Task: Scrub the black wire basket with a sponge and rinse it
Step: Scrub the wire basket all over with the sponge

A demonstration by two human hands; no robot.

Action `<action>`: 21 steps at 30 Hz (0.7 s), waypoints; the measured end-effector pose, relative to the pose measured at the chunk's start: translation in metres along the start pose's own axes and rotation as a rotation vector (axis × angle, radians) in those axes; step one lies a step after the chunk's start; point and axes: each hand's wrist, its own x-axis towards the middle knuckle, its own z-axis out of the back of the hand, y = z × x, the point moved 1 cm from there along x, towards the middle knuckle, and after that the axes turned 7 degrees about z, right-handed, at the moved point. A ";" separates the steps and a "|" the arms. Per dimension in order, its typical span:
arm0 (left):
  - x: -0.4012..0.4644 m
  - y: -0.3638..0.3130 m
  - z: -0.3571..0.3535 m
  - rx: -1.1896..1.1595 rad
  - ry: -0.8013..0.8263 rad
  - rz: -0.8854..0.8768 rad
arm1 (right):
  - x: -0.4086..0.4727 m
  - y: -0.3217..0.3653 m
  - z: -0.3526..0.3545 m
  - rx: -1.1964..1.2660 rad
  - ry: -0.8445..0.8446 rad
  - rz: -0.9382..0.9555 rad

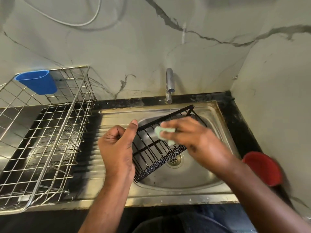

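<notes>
The scrubbing step is under way: the left hand (117, 148) is gripping the black wire basket (161, 143) by its left edge, fingers curled round the rim and thumb lying straight up along it, and is holding it tilted over the bowl of the stainless-steel sink (185, 180), above the drain (175, 159). The right hand (190, 137) is pinching a pale green sponge (165, 132) between its curled fingers and thumb and is pressing it against the inside wires of the basket; the hand is blurring, which suggests it is rubbing. A thin stream of water is falling from the chrome tap (169, 81) onto the far edge of the basket, so rinsing seems to be only beginning there. The next move is probably calling for working the sponge over the remaining wires and outer sides, turning the basket with the left hand, then holding it under the stream until the suds are gone. Counting: one black basket, one sponge, one tap, one sink, one steel dish rack (50, 132) standing on the drainboard to the left, one blue cup (37, 82) hanging on that rack, one red container (262, 168) on the counter at right, and two hands.
</notes>
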 end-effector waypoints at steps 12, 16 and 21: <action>0.005 0.007 0.008 -0.042 -0.055 0.106 | -0.023 -0.051 0.009 -0.128 -0.115 -0.237; 0.005 0.007 0.005 -0.052 -0.067 0.159 | -0.018 -0.005 -0.004 -0.055 0.027 -0.007; 0.003 0.005 0.005 -0.070 -0.045 0.194 | -0.032 -0.046 0.007 -0.149 -0.092 -0.225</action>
